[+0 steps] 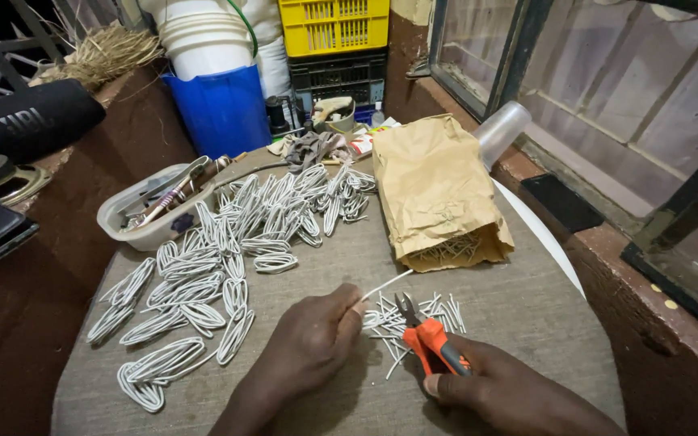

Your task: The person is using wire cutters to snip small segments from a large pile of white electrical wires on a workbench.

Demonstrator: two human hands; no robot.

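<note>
Both hands [317, 343] & forearms bare, no sleeves/gloves.

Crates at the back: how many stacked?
2. A yellow crate sits on top of a black crate, behind the table's far edge beside the blue bin. More may be hidden below the black one.

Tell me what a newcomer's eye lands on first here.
First, the spread of white wire loops bundled in oval coils across the left and middle of the cloth-covered table. Next, at the near edge, the left hand pinches a white wire strand while the right hand grips orange-handled pliers over a small pile of cut wire pieces. Behind these lies a brown paper bag on its side.
</note>
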